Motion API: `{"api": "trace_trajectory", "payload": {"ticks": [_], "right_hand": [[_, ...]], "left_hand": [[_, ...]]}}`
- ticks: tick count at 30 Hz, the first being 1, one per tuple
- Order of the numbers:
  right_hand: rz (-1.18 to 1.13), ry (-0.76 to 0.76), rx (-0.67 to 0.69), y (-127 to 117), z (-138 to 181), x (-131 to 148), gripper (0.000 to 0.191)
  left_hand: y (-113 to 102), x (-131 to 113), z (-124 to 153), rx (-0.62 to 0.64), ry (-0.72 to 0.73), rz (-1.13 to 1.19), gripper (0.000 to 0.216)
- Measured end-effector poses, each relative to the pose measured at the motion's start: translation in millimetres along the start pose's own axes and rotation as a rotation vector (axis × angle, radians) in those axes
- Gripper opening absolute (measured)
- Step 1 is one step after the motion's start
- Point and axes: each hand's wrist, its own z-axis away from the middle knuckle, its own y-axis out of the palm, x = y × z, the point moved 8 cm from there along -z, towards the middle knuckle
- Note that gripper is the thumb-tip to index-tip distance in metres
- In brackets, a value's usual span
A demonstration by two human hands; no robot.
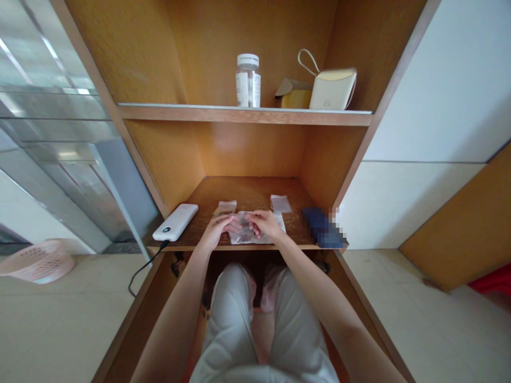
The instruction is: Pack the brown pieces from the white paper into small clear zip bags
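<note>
A crinkled clear plastic bag [243,238] lies on the lower shelf near its front edge, between my hands. My left hand [217,230] is at its left side, fingers closed on the bag's edge. Over the bag's upper middle, my right hand [265,223] has its thumb and fingers pinched together on the plastic. Anything small between those fingertips is too fine to see. Just behind lie two small clear zip bags, one at the left [227,205] and another at the right [281,204].
A white power bank [175,222] with a black cable [146,265] sits at the shelf's left. At the right is a dark blue, partly pixelated item [322,227]. The upper shelf [223,113] holds a clear bottle [248,82], a cardboard box [296,96] and a cream pouch [332,89].
</note>
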Motion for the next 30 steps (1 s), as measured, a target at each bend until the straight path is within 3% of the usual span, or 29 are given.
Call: {"api": "trace_trajectory", "payload": {"ticks": [12,21,30], "right_hand": [[0.036,-0.036,-0.053,-3.6,-0.2,0.8,0.026],[0.073,-0.03,-0.011,5.0,0.2,1.7,0.029],[0.138,-0.045,-0.125,3.9,-0.5,4.4,0.026]], "left_hand": [[-2.9,1.2,-0.2,-0.007,0.033,-0.139,0.036],[0.7,-5.4,2.1,0.011,0.036,-0.204,0.03],[0.8,-6.1,3.6,-0.014,0.021,-0.183,0.026]]}}
